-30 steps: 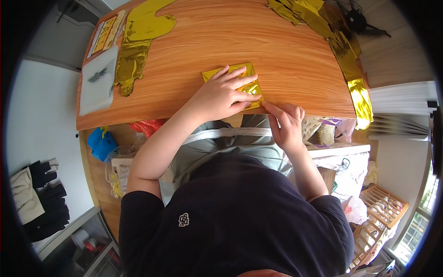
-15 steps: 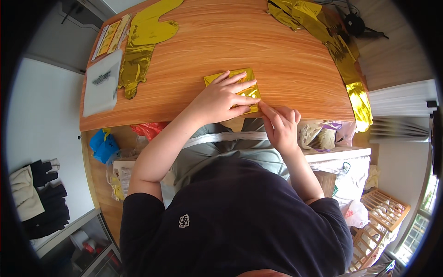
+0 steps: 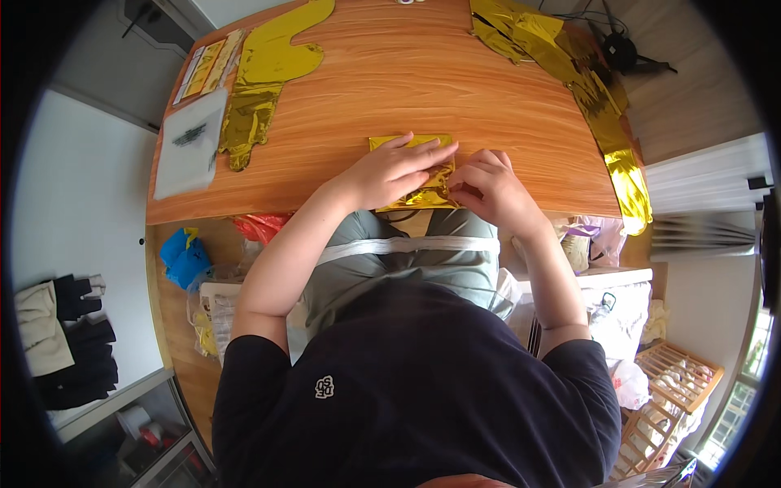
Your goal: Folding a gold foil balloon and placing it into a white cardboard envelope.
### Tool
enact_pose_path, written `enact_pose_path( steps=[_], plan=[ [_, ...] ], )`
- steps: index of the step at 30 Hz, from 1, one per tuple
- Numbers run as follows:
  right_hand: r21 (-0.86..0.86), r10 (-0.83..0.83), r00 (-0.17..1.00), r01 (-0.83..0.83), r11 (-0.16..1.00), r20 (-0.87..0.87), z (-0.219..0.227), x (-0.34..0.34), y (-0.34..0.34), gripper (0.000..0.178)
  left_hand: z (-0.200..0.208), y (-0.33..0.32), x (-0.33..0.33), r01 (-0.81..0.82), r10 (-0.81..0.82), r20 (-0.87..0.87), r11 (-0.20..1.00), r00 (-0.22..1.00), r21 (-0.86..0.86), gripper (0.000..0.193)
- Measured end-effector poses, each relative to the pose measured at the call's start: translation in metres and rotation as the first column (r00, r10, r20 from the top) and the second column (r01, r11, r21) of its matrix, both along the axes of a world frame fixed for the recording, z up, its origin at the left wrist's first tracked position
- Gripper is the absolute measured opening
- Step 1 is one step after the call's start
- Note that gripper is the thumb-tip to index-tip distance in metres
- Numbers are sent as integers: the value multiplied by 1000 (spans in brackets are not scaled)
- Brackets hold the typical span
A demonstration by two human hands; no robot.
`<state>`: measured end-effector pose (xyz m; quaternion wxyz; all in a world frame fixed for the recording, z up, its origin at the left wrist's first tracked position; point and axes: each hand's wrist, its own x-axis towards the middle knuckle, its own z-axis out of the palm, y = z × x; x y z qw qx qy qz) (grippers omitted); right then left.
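Note:
A folded square of shiny gold foil (image 3: pixel 431 197) lies at the near edge of the wooden table, directly in front of me. My left hand (image 3: pixel 394 169) rests flat across its upper left part, fingers stretched out to the right and holding nothing. At the foil's right edge is my right hand (image 3: pixel 494 191), its fingers curled and thumb and forefinger pinched together at the border. The fingers partly hide what they grip there. Much of the foil is covered by my left hand.
On the left of the table (image 3: pixel 366 89) lie a flat, deflated gold foil balloon (image 3: pixel 281 61), a clear plastic bag (image 3: pixel 191 146) and printed cards (image 3: pixel 203 69). Long gold foil (image 3: pixel 594 102) runs along the right side, hanging over the edge. A black device with cables (image 3: pixel 620 50) sits at back right.
My right hand has gone from a pointing forefinger at the foil's corner to curled, pinching fingers higher on its right edge. My left hand stays spread on the foil, its fingers closer together.

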<state>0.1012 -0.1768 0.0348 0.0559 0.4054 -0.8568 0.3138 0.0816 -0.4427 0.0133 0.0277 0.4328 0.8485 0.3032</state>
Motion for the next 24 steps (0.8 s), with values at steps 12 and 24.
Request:
enact_pose_path(
  steps=[12, 24],
  plan=[
    [133, 297, 944, -278, 951, -148, -6, -31, -23, 56, 10, -14, -23, -242, -254, 666, 794, 701, 557, 88],
    [119, 166, 982, -176, 977, 90, 6, -15, -30, 54, 15, -49, 43, -711, 685, 211, 698, 697, 80, 23]
  ],
)
